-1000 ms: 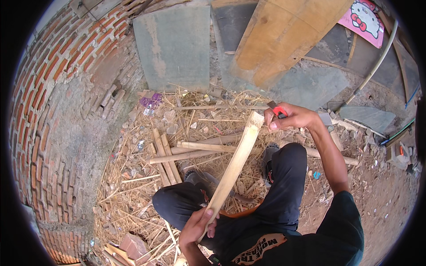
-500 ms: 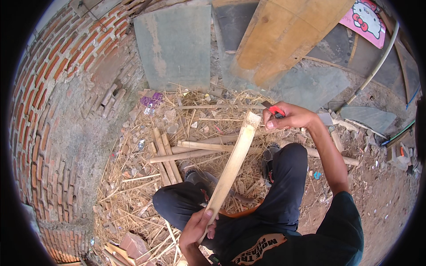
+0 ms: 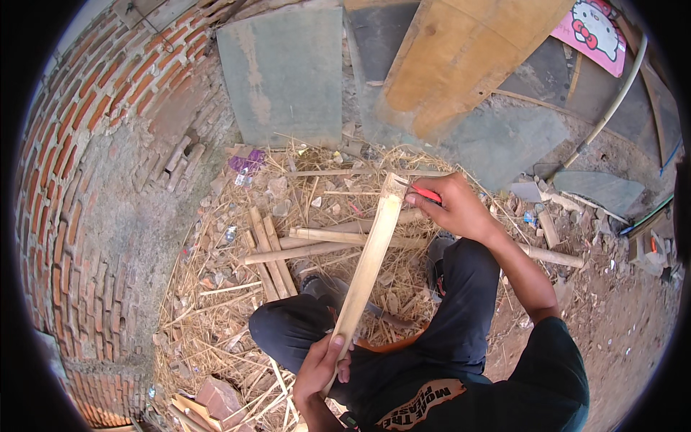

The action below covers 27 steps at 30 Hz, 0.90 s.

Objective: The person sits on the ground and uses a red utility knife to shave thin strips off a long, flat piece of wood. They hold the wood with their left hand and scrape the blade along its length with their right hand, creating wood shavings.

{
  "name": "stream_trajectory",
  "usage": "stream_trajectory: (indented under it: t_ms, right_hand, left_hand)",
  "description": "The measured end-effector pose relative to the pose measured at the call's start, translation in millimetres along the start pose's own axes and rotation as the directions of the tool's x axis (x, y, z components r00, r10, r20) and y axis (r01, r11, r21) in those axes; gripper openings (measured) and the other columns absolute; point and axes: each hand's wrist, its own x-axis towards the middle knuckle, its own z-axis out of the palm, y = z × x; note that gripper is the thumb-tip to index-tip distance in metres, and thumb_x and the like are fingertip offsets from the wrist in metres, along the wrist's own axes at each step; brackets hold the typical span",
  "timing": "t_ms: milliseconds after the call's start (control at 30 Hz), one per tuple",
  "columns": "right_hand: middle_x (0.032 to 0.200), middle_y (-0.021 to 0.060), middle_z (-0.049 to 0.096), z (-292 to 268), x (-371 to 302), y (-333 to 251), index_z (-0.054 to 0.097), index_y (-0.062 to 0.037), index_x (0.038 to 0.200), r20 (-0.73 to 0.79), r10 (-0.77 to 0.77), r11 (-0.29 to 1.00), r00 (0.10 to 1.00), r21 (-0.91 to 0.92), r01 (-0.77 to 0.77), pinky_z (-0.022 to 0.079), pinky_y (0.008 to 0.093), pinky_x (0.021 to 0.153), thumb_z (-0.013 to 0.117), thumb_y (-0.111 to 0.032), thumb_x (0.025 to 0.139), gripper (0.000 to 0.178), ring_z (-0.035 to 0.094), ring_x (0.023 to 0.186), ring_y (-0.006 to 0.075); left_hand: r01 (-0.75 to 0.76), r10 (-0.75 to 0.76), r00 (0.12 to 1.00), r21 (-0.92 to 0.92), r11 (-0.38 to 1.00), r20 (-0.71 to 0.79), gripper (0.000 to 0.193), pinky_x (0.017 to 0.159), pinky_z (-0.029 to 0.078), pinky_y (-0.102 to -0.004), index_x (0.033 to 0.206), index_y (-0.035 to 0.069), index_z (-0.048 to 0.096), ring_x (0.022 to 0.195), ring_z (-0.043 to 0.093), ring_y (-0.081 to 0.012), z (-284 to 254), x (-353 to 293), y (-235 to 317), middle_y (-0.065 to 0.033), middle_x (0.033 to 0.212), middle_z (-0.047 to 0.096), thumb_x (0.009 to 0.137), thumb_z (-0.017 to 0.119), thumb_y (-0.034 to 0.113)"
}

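Little has shifted since a second ago: the bamboo slat (image 3: 367,263) slants across the knees as before, left hand (image 3: 320,367) clasping its near end, right hand (image 3: 453,209) closed on a red-handled tool (image 3: 426,193) at its tip. Stiff, light, likely splintery; hold the ends.

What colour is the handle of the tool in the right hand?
Red; the tool handle shows in the right hand in the head view.

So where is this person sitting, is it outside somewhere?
It looks like an outdoor yard or work corner, probably beside a building. There is a rough brick wall, bare dirt ground strewn with dry straw, and cut bamboo pieces lying about.
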Motion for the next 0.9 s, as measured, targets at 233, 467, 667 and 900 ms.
stream_trajectory:
  t_ms: [233,467,667,900]
  right_hand:
    - [0.084,0.0194,0.07,-1.3,1.4,2.3,0.071,0.0009,0.104,0.055,-0.03,0.999,0.998,-0.026,0.031,0.053,0.043,0.073,0.069,-0.011,0.103,0.012,0.069,0.076,0.037]
    - [0.104,0.0083,0.08,-24.4,11.6,28.1,0.075,-0.0023,0.112,0.397,-0.118,0.93,0.91,0.365,-0.039,0.054,0.0381,0.089,0.065,-0.015,0.108,0.017,0.072,0.096,0.0216]
    - [0.108,0.0086,0.081,-39.1,17.5,45.7,0.077,-0.0025,0.115,0.556,-0.086,0.888,0.827,0.419,-0.19,0.055,0.0366,0.093,0.066,-0.019,0.109,0.02,0.073,0.099,0.0182]
    - [0.11,0.0111,0.082,-35.0,19.0,40.8,0.078,-0.0017,0.116,0.426,-0.108,0.924,0.898,0.376,-0.067,0.056,0.037,0.094,0.07,-0.018,0.107,0.02,0.075,0.102,0.0195]
  left_hand:
    - [0.014,-0.014,0.999,0.001,1.0,0.029,0.045,0.05,0.05,-0.0328,0.108,-0.001,0.062,0.051,0.054,-0.0164,-2.1,-1.8,0.4,-0.0059,0.071,0.054,0.117,0.049,0.041]
    - [0.059,-0.054,0.994,-0.056,0.997,0.091,0.046,0.05,0.05,-0.033,0.107,-0.001,0.062,0.051,0.053,-0.0166,-21.0,-14.8,-1.4,-0.0055,0.069,0.052,0.116,0.051,0.042]
    - [0.053,-0.054,0.995,0.013,0.998,0.089,0.044,0.049,0.05,-0.0329,0.106,-0.002,0.063,0.052,0.053,-0.0165,-22.8,-18.8,0.4,-0.0064,0.069,0.053,0.116,0.052,0.04]
    - [0.052,-0.051,0.999,0.029,0.998,-0.017,0.04,0.049,0.05,-0.0334,0.106,-0.002,0.064,0.05,0.053,-0.0167,-16.0,-28.3,9.9,-0.0065,0.068,0.054,0.117,0.052,0.034]
